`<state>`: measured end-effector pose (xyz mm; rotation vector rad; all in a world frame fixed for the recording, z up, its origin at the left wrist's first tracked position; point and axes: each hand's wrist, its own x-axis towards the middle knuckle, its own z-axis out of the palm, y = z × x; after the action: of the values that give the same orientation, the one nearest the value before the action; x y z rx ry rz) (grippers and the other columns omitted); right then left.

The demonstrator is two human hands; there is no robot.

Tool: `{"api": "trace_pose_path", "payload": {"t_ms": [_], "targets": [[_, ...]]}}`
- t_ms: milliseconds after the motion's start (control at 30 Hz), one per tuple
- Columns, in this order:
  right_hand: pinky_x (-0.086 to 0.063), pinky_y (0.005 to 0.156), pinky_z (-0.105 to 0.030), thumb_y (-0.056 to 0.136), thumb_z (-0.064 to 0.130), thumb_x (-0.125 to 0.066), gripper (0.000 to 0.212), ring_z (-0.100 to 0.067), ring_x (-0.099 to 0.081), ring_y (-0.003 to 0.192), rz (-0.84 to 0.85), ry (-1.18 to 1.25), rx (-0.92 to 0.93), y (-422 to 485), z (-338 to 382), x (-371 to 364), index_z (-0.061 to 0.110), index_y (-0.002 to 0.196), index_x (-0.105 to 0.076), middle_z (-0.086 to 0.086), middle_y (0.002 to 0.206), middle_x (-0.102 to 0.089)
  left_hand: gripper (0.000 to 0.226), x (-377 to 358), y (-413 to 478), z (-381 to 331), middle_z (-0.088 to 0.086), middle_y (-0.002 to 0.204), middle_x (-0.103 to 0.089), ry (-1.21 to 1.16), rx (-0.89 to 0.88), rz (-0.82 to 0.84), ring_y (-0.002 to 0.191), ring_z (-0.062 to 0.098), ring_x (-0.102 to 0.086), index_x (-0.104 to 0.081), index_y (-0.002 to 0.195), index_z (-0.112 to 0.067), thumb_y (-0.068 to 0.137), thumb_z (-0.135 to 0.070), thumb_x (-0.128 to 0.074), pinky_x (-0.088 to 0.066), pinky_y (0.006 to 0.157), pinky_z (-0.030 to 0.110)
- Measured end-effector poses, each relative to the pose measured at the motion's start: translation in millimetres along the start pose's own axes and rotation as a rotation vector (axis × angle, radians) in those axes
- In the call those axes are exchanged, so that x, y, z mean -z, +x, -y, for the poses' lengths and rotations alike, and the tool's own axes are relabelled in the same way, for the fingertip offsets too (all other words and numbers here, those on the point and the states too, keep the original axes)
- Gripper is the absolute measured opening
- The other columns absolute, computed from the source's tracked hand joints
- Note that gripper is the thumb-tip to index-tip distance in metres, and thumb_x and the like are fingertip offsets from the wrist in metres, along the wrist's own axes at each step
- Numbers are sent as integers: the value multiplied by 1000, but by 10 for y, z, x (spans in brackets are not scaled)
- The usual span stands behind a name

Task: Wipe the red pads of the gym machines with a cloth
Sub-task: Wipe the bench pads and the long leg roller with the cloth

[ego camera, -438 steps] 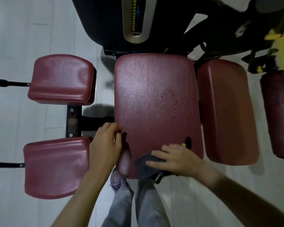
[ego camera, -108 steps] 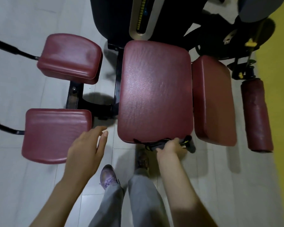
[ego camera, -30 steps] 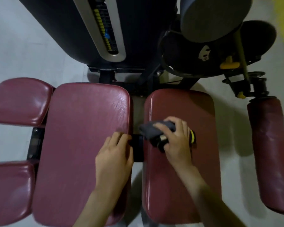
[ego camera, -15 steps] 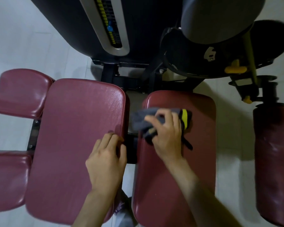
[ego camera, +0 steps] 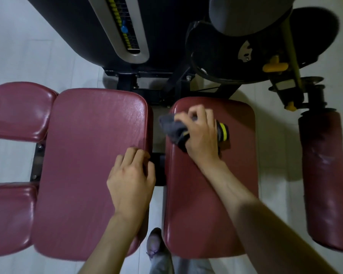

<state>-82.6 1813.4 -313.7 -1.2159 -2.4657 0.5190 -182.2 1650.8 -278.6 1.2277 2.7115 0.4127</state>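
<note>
Showing 5 pads [ego camera: 18, 111] [ego camera: 8, 218] [ego camera: 83, 165] [ego camera: 186, 214] [ego camera: 323, 175] w/ 1 cloth [ego camera: 172, 129]

From where I stand, nothing here can be read. The yellow tags [ego camera: 121, 20] running down the weight stack window are too blurred for any numbers, and the pale sticker [ego camera: 245, 50] on the black round housing shows only dark specks, no letters I can tell.

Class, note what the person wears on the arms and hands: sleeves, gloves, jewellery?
The left hand and right hand are ungloved, with no ring, watch or bracelet showing. Left arm and right arm are bare to the picture's edge.
</note>
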Motion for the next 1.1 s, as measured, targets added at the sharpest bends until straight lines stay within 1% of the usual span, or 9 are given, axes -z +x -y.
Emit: {"api": "trace_pose_path", "payload": {"t_ms": [67, 133, 267, 400, 567, 700, 833, 933, 1100], "targets": [[-44, 68, -40, 79, -1, -56, 41, -26, -45, 94, -28, -25, -69, 44, 71, -12, 26, 108, -65, -3, 106, -50, 6, 8, -31, 37, -7, 96, -59, -16, -39, -1, 79, 18, -48, -66, 92, -19, 89, -15, -64, -40, 53, 32], [-42, 66, -36, 76, -7, -60, 46, -25, -45, 93, -31, -21, -71, -143, 156, -8, 27, 107, -65, -1, 105, -49, 8, 39, -72, 84, -5, 99, -59, -44, -69, 15, 82, 19, -50, -66, 96, -18, 89, -15, -64, -42, 58, 33], [-39, 70, -32, 68, -9, -56, 51, -24, -46, 94, 20, 12, -35, -960, 352, 70, 24, 105, -67, -2, 104, -49, 24, 131, -262, 174, -1, 111, -57, -161, -130, 44, 93, 23, -53, -62, 112, -18, 89, -12, -63, -50, 72, 44], [-32, 72, -29, 63, -6, -49, 53, -23, -45, 94, 84, 37, -85, -1993, 526, 123, 23, 104, -67, -1, 102, -48, 24, 246, -583, 285, -1, 114, -59, -182, -217, 20, 93, 20, -52, -62, 113, -17, 90, -9, -65, -51, 74, 45], [-41, 71, -33, 53, -4, -79, 68, -23, -48, 96, 178, 12, -3, -3140, 516, 73, 32, 108, -59, 1, 106, -47, 20, 276, -1050, 448, 1, 109, -63, -176, -304, 36, 89, 22, -56, -66, 108, -14, 88, -9, -67, -52, 69, 45], [-45, 72, -37, 71, -3, -58, 43, -25, -49, 95, 74, 1, 75, -2896, 435, 100, 25, 103, -64, -2, 105, -50, 19, 290, -1316, 577, -1, 107, -63, -147, -332, 91, 87, 22, -55, -66, 106, -15, 87, -12, -69, -50, 68, 44], [-42, 70, -33, 70, -4, -64, 40, -24, -47, 96, -28, 4, -81, -1962, 351, 77, 21, 101, -63, -3, 105, -53, 15, 302, -1464, 689, -3, 101, -62, -119, -335, 97, 83, 22, -52, -66, 102, -17, 88, -13, -69, -48, 67, 43], [-47, 68, -45, 77, -3, -55, 35, -26, -46, 94, -112, 8, -200, -1490, 239, 74, 22, 101, -62, -3, 103, -52, 16, 264, -1517, 719, -3, 101, -62, -90, -361, 111, 84, 22, -53, -66, 103, -17, 87, -15, -69, -48, 68, 42], [-38, 75, -32, 69, -8, -59, 43, -22, -44, 96, -32, 59, -129, -2183, 383, 129, 22, 100, -59, 0, 103, -47, 18, 218, -1567, 636, -2, 104, -63, -97, -360, 137, 87, 21, -54, -66, 108, -17, 91, -16, -68, -50, 71, 43]]}}
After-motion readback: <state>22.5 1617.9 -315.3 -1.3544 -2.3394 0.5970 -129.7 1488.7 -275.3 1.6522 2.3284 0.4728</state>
